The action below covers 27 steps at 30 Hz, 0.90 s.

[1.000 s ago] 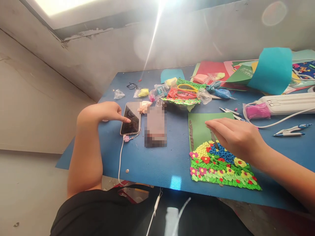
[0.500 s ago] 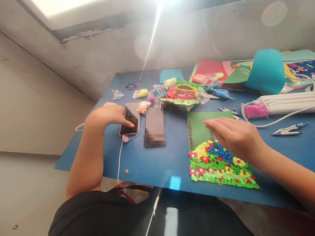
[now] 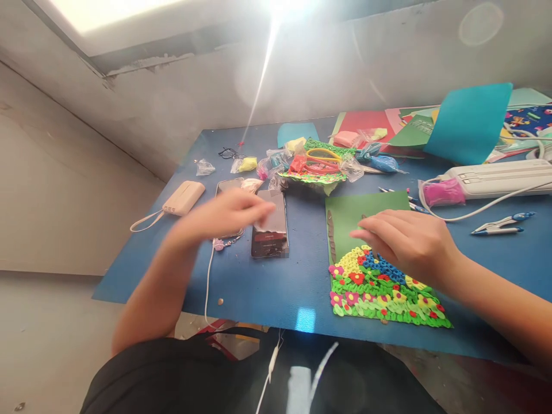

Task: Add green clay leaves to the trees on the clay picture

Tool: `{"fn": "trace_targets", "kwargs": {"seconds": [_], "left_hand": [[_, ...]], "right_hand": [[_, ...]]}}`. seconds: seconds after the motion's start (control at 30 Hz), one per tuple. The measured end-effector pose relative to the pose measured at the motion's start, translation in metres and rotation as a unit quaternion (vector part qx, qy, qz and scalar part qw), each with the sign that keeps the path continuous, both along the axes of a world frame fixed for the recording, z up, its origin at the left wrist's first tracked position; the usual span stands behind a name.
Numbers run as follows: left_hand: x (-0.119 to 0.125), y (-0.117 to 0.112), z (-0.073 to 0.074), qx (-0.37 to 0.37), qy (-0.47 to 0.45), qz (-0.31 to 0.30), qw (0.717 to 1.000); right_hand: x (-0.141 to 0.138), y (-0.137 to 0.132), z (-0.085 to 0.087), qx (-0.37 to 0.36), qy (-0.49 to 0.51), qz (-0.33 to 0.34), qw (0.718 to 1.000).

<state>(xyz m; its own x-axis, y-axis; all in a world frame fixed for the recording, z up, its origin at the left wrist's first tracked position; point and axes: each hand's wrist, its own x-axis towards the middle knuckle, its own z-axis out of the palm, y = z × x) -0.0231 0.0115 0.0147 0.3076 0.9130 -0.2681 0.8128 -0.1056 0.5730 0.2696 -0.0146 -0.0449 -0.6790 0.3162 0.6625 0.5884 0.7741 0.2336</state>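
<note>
My left hand (image 3: 241, 210), slightly blurred, hovers with fingers stretched forward between two phones and holds nothing I can see. Beneath it, a phone (image 3: 230, 186) with a beaded charm is partly hidden. The other dark phone (image 3: 269, 244) lies just past my fingertips. My right hand (image 3: 409, 241) is over a green card (image 3: 347, 221), its fingers gathered at a strip of brown clay (image 3: 364, 218) that they mostly cover. Another brown clay strip (image 3: 331, 236) lies along the card's left edge. Coloured clay flowers (image 3: 383, 299) fill the card's lower part.
A pale power bank (image 3: 184, 198) with a strap lies at left. Scissors (image 3: 323, 155) and bagged clay (image 3: 383, 164) are at the back. Pens (image 3: 500, 230) and a white power strip (image 3: 495, 178) are at right. A white cable (image 3: 209, 282) hangs over the table's front edge.
My left hand has lifted off the phone and moved right, uncovering the power bank. My right hand has shifted slightly, with its fingertips a little lower over the card.
</note>
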Motion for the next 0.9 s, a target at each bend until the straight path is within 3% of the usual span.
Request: {"fn": "trace_targets", "kwargs": {"seconds": [0.03,0.1,0.2,0.33,0.47,0.67,0.77,0.9], "left_hand": [[0.013,-0.010,-0.007,-0.034,-0.022,-0.053,0.998],[0.038,-0.031,-0.020,-0.109,-0.092,-0.210,0.967],[0.062,-0.053,-0.033,-0.188,-0.187,-0.275,0.924],[0.079,-0.055,-0.038,-0.183,-0.299,-0.185,0.918],[0.096,-0.043,-0.036,-0.226,-0.423,-0.048,0.876],[0.103,-0.038,-0.039,-0.177,-0.509,0.024,0.842],[0.098,-0.040,-0.041,-0.188,-0.488,0.019,0.852],[0.098,-0.041,-0.041,-0.136,-0.430,0.018,0.892]], "right_hand": [[-0.001,-0.002,0.000,-0.002,0.004,0.009,1.000],[-0.001,-0.005,0.001,-0.008,0.009,0.026,1.000],[-0.001,-0.006,0.001,-0.008,0.010,0.040,0.999],[0.000,-0.007,0.000,0.003,0.027,0.030,0.999],[0.001,-0.007,0.000,0.009,0.048,0.033,0.998],[0.003,-0.010,0.002,0.032,0.059,0.022,0.998],[0.002,-0.012,0.003,0.041,0.058,0.028,0.997],[0.000,-0.013,0.001,0.062,0.057,0.026,0.996]]}}
